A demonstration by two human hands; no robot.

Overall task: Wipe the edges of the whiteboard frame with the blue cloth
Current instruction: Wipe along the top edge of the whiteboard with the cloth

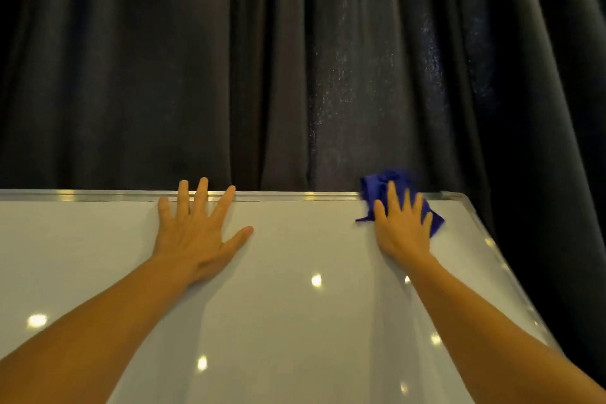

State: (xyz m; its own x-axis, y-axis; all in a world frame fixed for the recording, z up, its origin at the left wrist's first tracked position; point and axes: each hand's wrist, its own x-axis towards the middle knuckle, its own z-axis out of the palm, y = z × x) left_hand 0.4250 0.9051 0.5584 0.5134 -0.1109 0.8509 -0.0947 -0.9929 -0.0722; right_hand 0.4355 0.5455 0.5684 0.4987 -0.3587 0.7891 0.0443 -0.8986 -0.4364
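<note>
A white whiteboard point(295, 256) fills the lower half of the head view, edged by a silver metal frame point(278, 196) along its top and down its right side. My right hand point(401, 223) presses a crumpled blue cloth point(377, 185) flat against the top frame near the upper right corner; the cloth bunches over the rail and pokes out on both sides of my fingers. My left hand point(196, 226) lies flat on the board with fingers spread, fingertips reaching over the top rail, holding nothing.
A dark pleated curtain point(295, 59) hangs close behind the board and fills the upper view. The frame's rounded top right corner point(455, 195) is just right of the cloth. Ceiling lights reflect as bright spots on the board.
</note>
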